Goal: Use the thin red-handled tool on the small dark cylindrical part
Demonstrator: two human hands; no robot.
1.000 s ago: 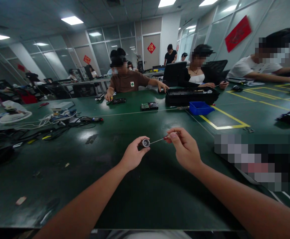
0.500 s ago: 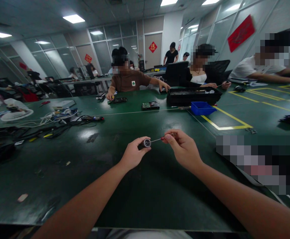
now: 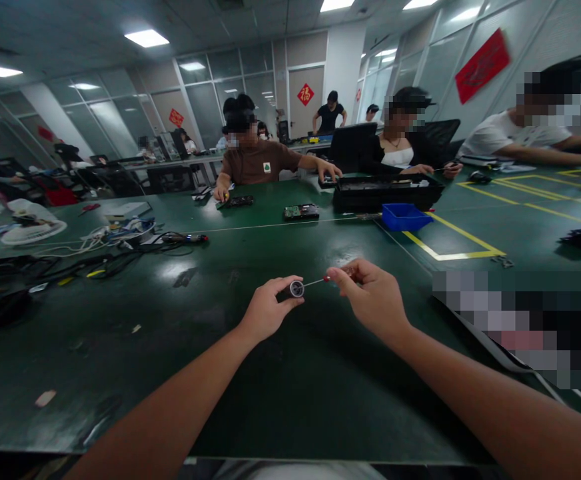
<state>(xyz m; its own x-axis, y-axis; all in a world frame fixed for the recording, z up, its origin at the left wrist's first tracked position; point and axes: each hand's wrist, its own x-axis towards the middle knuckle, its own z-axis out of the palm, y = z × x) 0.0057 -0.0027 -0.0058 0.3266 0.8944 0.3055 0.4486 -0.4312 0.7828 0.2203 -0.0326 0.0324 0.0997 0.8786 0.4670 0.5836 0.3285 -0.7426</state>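
My left hand [image 3: 265,310] is closed around a small dark cylindrical part [image 3: 296,289], its round silvery end turned toward my right side. Between thumb and fingers of my right hand [image 3: 374,293] is a screwdriver [image 3: 326,279] with a red-tipped handle. Its thin metal shaft runs leftward to the open face of the cylinder, and the tip meets or enters that face; exactly where it sits inside is too small to tell. Most of the handle is hidden by my right fingers. Both hands are held above the green tabletop [image 3: 290,387].
Ahead lie a circuit-board device [image 3: 301,211], a blue bin [image 3: 404,217] and a long black tray [image 3: 388,193]. Tangled cables [image 3: 120,237] spread at the left. A co-worker in a brown shirt [image 3: 260,162] sits opposite; others sit to the right. A blurred-out flat item lies right.
My hands and the cylinder have barely shifted, with the screwdriver still against the cylinder's face. A standing person in the background has changed arm position and moved slightly left.
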